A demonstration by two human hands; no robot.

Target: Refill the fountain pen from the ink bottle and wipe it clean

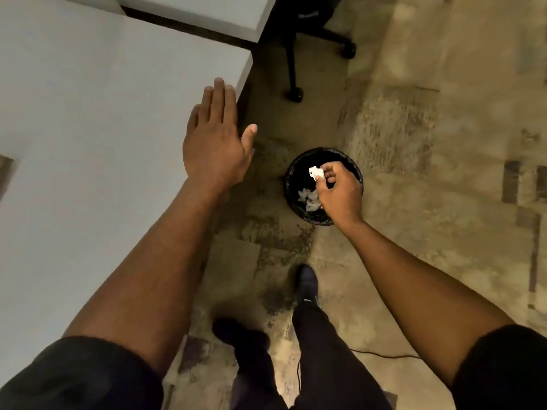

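My right hand (339, 192) pinches a small crumpled white tissue (316, 173) directly over a round black waste bin (296, 170) on the floor. Several white tissue scraps (309, 199) lie inside the bin. My left hand (214, 137) is stretched out flat with straight fingers over the corner of the white table (88, 113) and holds nothing. No fountain pen or ink bottle is in view.
The white table fills the left side, its edge running down beside my left arm. A black office chair base (310, 45) stands beyond the bin. My legs and dark shoes (306, 281) stand on worn patterned carpet. A thin cable (384, 355) crosses the floor at lower right.
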